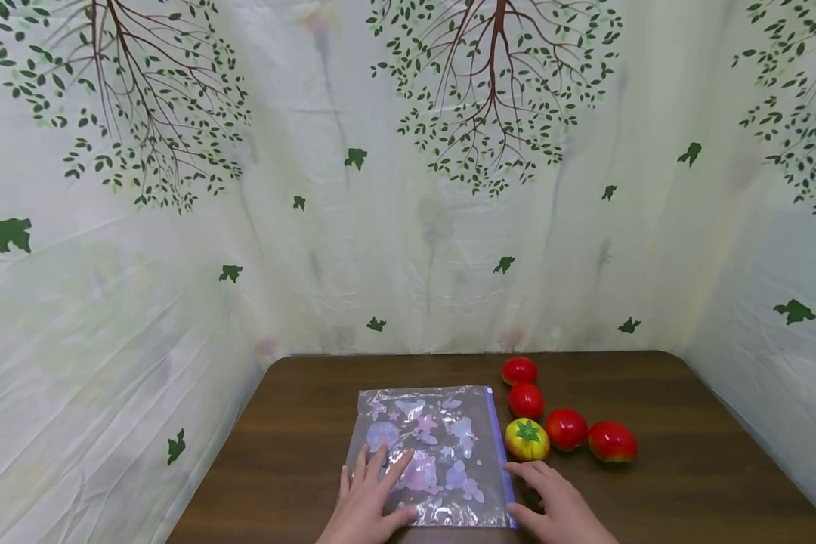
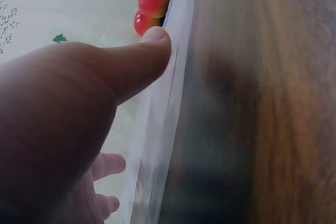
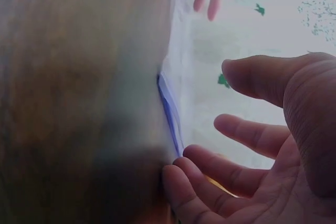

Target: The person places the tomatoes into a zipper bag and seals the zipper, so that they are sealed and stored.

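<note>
- Left hand (image 1: 370,491): fingers spread, palm down, over the near left part of the plastic bag; nothing is pinched.
- Plastic bag (image 1: 442,457): lies flat on the brown table (image 1: 299,446), partly under the left fingers and reaching across to the right fingertips; printed with pastel shapes. The step in hand appears to be steadying the bag for work at its edge.
- Purple strip (image 1: 501,457): runs along the bag's right edge, just beside the right fingertips.
- Two red fruits (image 1: 520,371) (image 1: 527,400): beyond the right fingertips, past the yellow fruit.
- Yellow fruit (image 1: 527,440): green-topped, just beyond the right index fingertip.
- Right hand (image 1: 557,502): thumb and index finger parted at the strip, not pinching; whether each tip touches it cannot be told. The next move probably calls for closing thumb and finger on this edge while the left fingers keep the bag in place.
- Two more red fruits (image 1: 567,429) (image 1: 612,441): beyond the right hand's knuckles, side by side.
</note>
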The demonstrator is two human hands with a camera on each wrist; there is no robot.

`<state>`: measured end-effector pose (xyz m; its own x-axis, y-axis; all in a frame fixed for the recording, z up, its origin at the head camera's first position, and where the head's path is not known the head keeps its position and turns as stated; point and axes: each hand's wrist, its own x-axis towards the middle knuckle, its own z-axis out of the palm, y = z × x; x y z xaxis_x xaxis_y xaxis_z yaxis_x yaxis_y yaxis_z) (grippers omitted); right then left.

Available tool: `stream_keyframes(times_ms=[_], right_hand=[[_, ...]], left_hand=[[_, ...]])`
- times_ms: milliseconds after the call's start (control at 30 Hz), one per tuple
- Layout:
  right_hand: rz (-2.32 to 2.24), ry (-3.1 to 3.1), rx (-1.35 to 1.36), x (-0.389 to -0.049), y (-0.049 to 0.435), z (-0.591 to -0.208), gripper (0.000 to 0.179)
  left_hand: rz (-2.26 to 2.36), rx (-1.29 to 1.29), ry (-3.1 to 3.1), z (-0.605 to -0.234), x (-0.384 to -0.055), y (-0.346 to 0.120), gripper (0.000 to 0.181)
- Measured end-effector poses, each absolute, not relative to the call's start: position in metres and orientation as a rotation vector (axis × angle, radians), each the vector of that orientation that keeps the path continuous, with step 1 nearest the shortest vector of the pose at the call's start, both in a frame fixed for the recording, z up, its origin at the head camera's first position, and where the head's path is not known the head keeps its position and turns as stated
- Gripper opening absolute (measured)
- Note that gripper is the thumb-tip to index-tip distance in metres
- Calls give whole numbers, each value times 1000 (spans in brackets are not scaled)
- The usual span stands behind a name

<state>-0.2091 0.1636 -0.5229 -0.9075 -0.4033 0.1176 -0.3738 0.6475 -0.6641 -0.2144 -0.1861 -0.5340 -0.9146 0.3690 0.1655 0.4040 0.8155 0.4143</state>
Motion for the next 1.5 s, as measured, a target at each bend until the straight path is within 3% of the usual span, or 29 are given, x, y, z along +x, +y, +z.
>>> stream_keyframes(times_ms=[767,1500], right_hand=[[-1358,2761,-485,-211,149,-528,28],[-1451,2766,-413,-220,144,-530,31]], left_hand=[[-729,-605,-2979,-537,-213,-184,86],[-751,-453,-2877,-537,-219,-194,87]])
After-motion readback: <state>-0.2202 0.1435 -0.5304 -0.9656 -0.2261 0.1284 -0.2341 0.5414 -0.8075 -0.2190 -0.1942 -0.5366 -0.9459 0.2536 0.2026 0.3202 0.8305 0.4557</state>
